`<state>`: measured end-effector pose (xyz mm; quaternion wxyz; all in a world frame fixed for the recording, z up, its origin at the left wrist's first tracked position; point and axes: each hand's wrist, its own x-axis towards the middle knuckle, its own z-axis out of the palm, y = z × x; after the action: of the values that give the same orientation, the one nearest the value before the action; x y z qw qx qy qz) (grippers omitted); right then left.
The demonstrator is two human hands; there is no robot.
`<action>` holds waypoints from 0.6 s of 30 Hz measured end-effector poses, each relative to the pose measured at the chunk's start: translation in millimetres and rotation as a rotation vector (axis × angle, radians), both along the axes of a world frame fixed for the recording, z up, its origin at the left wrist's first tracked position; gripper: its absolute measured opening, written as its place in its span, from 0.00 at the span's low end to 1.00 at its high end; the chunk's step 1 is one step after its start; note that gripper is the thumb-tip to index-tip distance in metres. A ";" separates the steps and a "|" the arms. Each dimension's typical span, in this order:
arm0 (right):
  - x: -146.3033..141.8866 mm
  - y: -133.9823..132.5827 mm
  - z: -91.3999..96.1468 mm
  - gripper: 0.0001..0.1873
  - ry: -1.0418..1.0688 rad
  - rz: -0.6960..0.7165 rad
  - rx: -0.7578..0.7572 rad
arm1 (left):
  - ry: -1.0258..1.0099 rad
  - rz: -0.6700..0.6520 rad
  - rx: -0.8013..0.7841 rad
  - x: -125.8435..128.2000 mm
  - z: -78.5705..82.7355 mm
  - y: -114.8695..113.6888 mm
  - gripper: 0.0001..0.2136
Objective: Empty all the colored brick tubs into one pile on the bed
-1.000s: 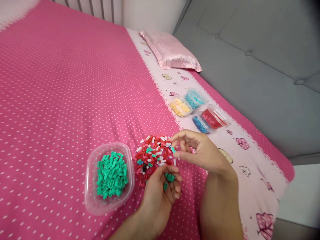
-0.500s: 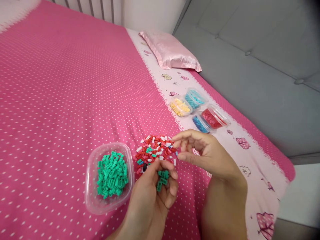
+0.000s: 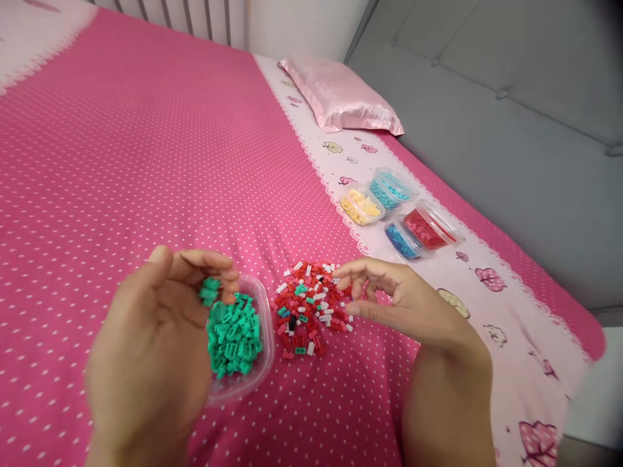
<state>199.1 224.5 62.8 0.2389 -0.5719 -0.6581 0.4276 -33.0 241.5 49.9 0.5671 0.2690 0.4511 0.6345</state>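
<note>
My left hand (image 3: 156,337) is cupped and tilted beside and partly over a clear plastic tub (image 3: 267,337), hiding its left side. A few small green toy bricks (image 3: 209,292) lie within its curled fingers. More green bricks (image 3: 236,334) fill the middle of the tub. To the right, a loose pile of small bricks (image 3: 316,292), mostly red and white with some pink, green and black, spreads on the bedsheet. Over the right edge of that pile hovers my right hand (image 3: 389,295), its fingers bent and apart, with nothing visible between them.
Farther back on the pink dotted bedsheet (image 3: 170,162) stand a tub of yellow bricks (image 3: 361,206), a light blue one (image 3: 389,189), a dark blue one (image 3: 403,240) and a red one (image 3: 428,228). A pink pillow (image 3: 341,94) rests near the grey padded headboard (image 3: 487,136).
My left hand has swung left from in front of the mixed pile to the tub, carrying the green bricks and uncovering the pile's front. My right hand stays near the pile's right edge.
</note>
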 end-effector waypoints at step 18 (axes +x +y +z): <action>-26.9 9.3 -28.4 0.12 -0.234 0.299 0.209 | 0.425 -0.306 0.180 23.2 0.7 -36.2 0.13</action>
<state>172.2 233.8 34.4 0.1527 -0.4858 -0.7996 0.3185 -9.9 205.3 50.6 0.5227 0.5102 0.4559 0.5085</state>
